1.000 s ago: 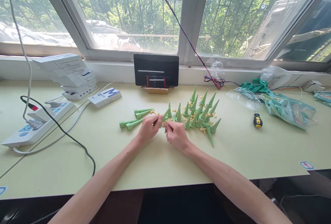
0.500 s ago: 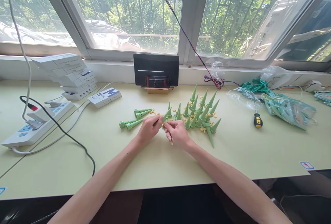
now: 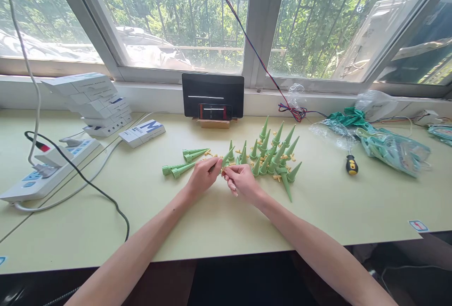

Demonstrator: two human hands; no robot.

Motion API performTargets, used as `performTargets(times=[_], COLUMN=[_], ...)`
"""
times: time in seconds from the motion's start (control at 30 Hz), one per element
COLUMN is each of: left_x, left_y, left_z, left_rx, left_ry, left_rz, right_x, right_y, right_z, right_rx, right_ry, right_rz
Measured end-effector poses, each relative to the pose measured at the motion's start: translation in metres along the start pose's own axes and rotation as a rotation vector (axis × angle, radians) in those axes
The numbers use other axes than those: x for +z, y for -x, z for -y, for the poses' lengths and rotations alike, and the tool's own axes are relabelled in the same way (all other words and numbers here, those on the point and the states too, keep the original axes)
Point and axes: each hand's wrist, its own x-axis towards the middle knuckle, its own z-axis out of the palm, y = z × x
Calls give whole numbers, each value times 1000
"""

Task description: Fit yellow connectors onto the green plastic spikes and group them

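My left hand [image 3: 203, 176] is closed on a green plastic cone spike [image 3: 225, 159] whose tip points up and away. My right hand [image 3: 241, 181] pinches a small yellow fitting [image 3: 223, 171] at the base of that spike. Both hands meet over the pale green table [image 3: 219, 221]. Just behind them stands a cluster of several upright green spikes [image 3: 274, 150] with yellow fittings. Left of my hands lie a few green spikes on their sides [image 3: 179, 168].
A power strip [image 3: 45, 169] with cables lies at the left, white boxes [image 3: 93, 101] stacked behind it. A dark tablet [image 3: 213, 94] and phone [image 3: 215, 111] lean at the sill. A screwdriver [image 3: 352, 165] and plastic bags [image 3: 391, 148] lie at the right.
My right hand has turned slightly at the base of the spike and drawn a little closer to my left. The rest stays put.
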Motion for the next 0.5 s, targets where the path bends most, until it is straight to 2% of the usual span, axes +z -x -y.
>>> performTargets(times=[0.23, 0.5], left_x=[1, 2], left_y=[0, 1], left_z=[1, 1], left_rx=[-27, -57], left_ry=[15, 21], left_rz=[12, 7], right_x=[3, 5], right_y=[5, 10], right_z=[2, -5], right_rx=[-120, -334], right_ry=[147, 482], right_rz=[-25, -96])
